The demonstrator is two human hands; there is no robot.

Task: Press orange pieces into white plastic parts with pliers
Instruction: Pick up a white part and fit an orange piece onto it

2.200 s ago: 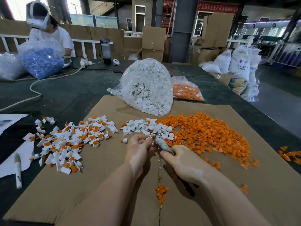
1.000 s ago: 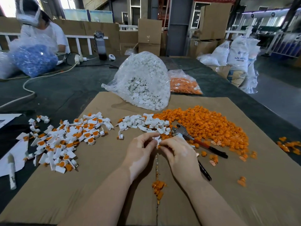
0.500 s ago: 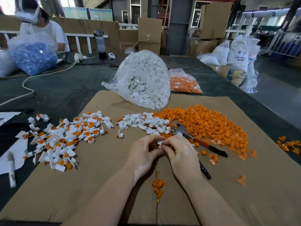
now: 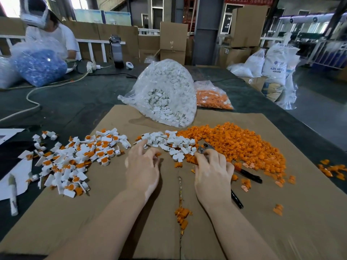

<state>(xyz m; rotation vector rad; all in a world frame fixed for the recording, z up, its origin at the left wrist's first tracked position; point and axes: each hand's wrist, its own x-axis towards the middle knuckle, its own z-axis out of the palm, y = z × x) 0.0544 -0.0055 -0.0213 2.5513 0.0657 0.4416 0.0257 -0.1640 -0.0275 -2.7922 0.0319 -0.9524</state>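
Note:
My left hand (image 4: 142,167) reaches forward to the loose white plastic parts (image 4: 165,140). Its index finger touches them, and a small orange piece (image 4: 158,154) shows at its curled fingertips. My right hand (image 4: 212,172) lies over the pliers (image 4: 204,147), fingers curled round their neck just behind the metal jaws. The pliers rest on the cardboard (image 4: 112,212), their black handles (image 4: 250,176) sticking out to the right of my hand. The heap of orange pieces (image 4: 238,145) spreads beyond my right hand. Several white parts with orange inserts (image 4: 78,156) lie at the left.
A clear bag of white parts (image 4: 165,91) and a bag of orange pieces (image 4: 212,96) stand behind the cardboard. A marker (image 4: 13,196) lies on paper at the left edge. Another person (image 4: 48,34) sits at the far left behind a bag of blue parts (image 4: 37,66).
My hands were pressed together over a small part; now they have parted. The left moved to the white parts and the right onto the pliers, which have not moved.

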